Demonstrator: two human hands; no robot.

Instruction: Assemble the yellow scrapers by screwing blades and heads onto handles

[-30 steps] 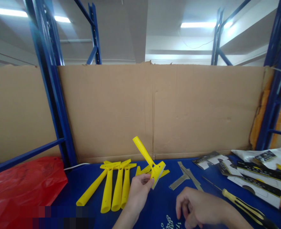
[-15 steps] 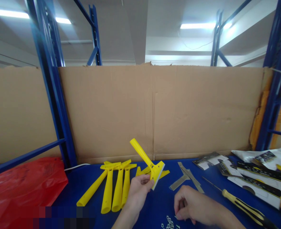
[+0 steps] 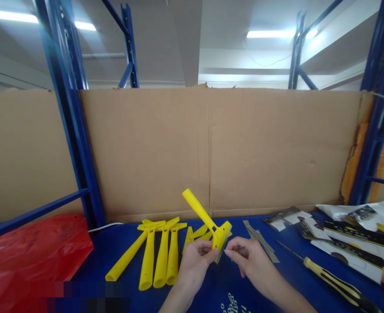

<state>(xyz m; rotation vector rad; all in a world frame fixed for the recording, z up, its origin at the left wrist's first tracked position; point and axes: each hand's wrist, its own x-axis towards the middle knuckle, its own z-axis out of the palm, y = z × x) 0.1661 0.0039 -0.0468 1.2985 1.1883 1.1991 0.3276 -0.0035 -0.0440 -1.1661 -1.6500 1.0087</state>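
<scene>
My left hand (image 3: 193, 263) grips a yellow scraper (image 3: 222, 232) by the lower end of its head. The scraper's hollow handle tilts up to the left, and a metal blade (image 3: 223, 251) lies along the head's right edge. Close beside that blade, my right hand (image 3: 252, 261) pinches a tiny pale metal piece, apparently a screw (image 3: 225, 251), mostly hidden by the fingertips. Below both hands, small nuts (image 3: 231, 301) and a few screws (image 3: 244, 309) lie on the blue surface.
Several yellow scraper handles (image 3: 146, 261) lie left, more yellow parts (image 3: 192, 234) behind my left hand. Flat metal blades (image 3: 266, 245) sit behind my right hand. Rightward are a screwdriver (image 3: 325, 276) and packaging cards (image 3: 351, 256); a red bag (image 3: 41, 248) is far left. Cardboard (image 3: 146, 152) stands behind.
My right hand has risen from the small hardware and moved up and left to the scraper's blade edge. The scraper in my left hand has shifted slightly right.
</scene>
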